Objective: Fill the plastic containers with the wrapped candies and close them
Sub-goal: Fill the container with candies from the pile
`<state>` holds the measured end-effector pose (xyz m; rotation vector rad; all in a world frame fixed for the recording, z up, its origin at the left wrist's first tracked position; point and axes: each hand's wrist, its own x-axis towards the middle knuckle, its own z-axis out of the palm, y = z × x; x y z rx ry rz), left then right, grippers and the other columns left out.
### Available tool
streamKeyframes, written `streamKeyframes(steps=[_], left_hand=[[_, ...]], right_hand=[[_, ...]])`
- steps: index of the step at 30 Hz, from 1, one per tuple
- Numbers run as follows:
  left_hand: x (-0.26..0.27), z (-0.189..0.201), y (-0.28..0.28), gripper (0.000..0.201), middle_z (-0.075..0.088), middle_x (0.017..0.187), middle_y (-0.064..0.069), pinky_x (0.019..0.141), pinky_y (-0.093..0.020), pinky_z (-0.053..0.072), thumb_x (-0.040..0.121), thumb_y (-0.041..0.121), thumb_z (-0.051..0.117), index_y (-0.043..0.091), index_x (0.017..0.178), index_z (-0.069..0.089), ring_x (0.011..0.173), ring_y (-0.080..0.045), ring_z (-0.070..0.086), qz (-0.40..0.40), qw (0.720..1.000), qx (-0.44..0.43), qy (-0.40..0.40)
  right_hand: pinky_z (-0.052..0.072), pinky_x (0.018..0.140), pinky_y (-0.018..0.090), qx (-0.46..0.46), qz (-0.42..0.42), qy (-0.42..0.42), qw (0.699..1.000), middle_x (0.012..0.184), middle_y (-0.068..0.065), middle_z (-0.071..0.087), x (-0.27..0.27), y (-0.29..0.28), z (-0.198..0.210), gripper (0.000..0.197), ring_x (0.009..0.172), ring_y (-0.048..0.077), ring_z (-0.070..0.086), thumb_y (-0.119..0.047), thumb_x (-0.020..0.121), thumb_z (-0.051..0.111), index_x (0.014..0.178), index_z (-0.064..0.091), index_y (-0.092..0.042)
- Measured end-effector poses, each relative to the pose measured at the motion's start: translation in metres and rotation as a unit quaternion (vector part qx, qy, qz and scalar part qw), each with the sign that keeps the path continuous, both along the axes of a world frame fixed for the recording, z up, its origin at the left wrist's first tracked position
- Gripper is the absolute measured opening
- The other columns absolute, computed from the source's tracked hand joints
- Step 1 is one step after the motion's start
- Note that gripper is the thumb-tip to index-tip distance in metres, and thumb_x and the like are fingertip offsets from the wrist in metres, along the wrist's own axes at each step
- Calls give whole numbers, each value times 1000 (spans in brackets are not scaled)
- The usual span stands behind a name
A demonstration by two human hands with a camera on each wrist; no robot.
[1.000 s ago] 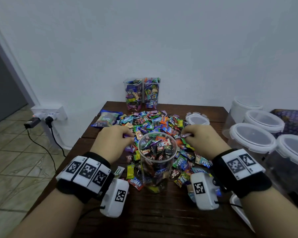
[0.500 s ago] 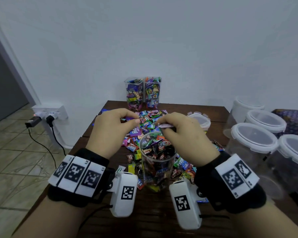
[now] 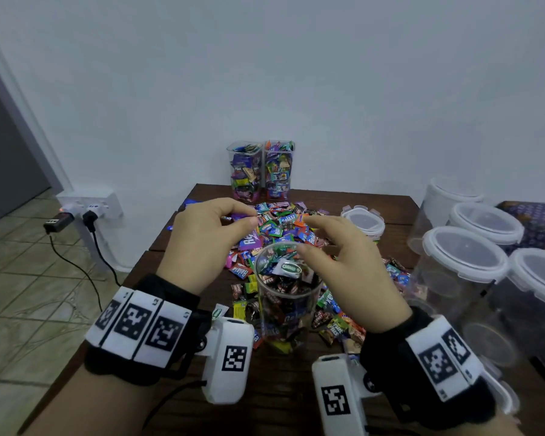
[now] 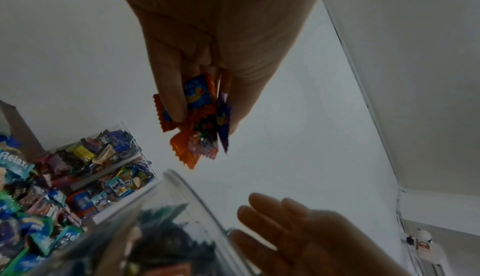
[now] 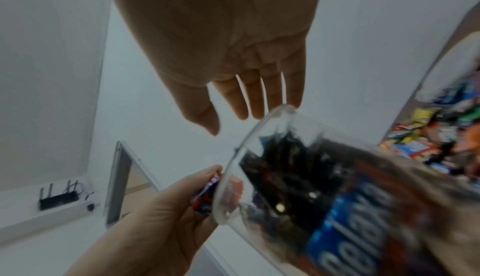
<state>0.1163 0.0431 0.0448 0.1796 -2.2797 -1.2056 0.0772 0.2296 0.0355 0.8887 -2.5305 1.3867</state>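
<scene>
a clear round plastic container [image 3: 286, 297], nearly full of crinkly foil-wrapped candies [image 3: 288, 272], stands upright on the dark wooden table [image 3: 265, 404] before the loose candy pile [image 3: 280, 225]. the left hand [image 3: 208, 243] pinches a bunch of wrappers [image 4: 200, 120] just left of the rim. the right hand [image 3: 343, 269], gripping a candy half a second ago, now hangs above the rim with fingers spread, empty.

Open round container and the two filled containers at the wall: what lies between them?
In the head view, the loose candy pile covers the table between the open container and the two filled containers.
</scene>
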Motion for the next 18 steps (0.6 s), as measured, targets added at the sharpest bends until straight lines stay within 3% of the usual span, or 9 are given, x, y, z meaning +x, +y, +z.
streamKeyframes(steps=[4,6,7,9,11,14,18], left_hand=[[-1,3,4,13,70,76,3,71,-38,55,81,23,71,35,77,69,74,-22,65,-13,1000,18,5],[-2,3,8,13,68,73,9,67,-30,53,82,23,71,35,77,69,69,-14,64,-26,999,25,4],[-2,2,10,14,67,71,10,64,-23,50,82,23,71,35,76,69,65,-7,61,-35,999,30,1],[-3,1,16,14,67,73,9,62,-16,46,83,20,71,34,77,69,62,0,57,-57,998,36,-9],[-5,-2,22,12,69,80,8,70,-22,52,83,21,70,33,80,69,70,-3,61,-73,996,36,-17],[-5,-6,29,15,69,84,11,79,-34,54,83,22,69,36,79,68,78,-6,63,-84,996,30,-23],[-4,-7,33,15,66,83,15,77,-28,51,83,24,69,39,80,67,74,0,59,-91,995,13,-34]], right_hand=[[36,104,24,-70,23,-134,988,136,-22,41,4,8,-29,91,125,-6,39,-63,64,66,143,30,-35],[39,99,13,-103,65,-202,972,135,-28,39,7,8,-40,104,119,-17,41,-59,60,76,145,20,-39],[40,92,5,-119,87,-226,963,132,-31,38,8,7,-45,105,113,-23,42,-49,63,82,145,17,-38],[40,87,1,-143,114,-245,952,132,-28,41,10,4,-54,103,111,-24,44,-30,66,83,145,17,-33],[40,86,3,-155,113,-225,955,129,-23,49,10,1,-60,95,113,-16,48,-22,65,84,141,28,-30],[38,83,1,-162,105,-197,961,120,-23,54,12,-2,-62,77,107,-16,52,-11,67,84,126,40,-34],[38,82,0,-174,106,-196,959,121,-22,53,11,-1,-63,74,106,-19,51,-4,69,79,124,40,-34]])
